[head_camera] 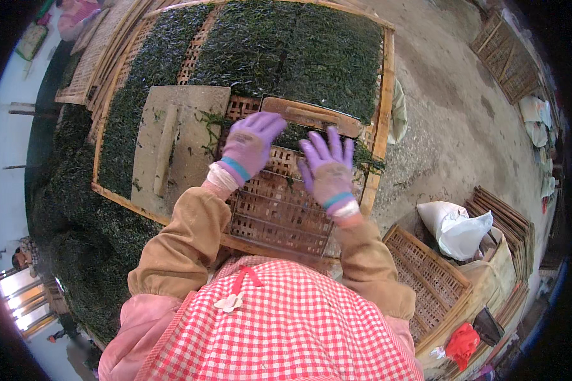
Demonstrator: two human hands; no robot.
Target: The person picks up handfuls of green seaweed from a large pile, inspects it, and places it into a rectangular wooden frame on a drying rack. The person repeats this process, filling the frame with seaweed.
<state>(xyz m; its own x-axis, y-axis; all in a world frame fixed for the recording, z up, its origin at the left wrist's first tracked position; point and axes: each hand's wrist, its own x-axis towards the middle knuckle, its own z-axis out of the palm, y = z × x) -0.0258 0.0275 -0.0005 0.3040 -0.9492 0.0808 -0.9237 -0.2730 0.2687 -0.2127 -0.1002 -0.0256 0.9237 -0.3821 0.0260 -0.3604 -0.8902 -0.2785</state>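
Both my hands wear purple gloves and reach over a woven bamboo tray [386,95]. My left hand [251,140] is slightly blurred at the left end of a narrow strip of dark green, stringy plant matter [290,137]; whether it grips anything is hidden. My right hand [331,166] has its fingers spread at the strip's right part, and no held thing shows. Just beyond them lies a wooden board with a bar handle [314,116]. Left of my left hand, a larger pale board [145,143] with a handle rests on the tray. A thin rectangular frame [281,214] lies over bare weave nearer me.
Flat dark green layers [333,57] cover the tray's far part. A large heap of green strands [86,228] lies at left, beside stacked bamboo trays [110,52]. At right are another woven tray [428,281], a white sack [457,228] and a red bag [463,345].
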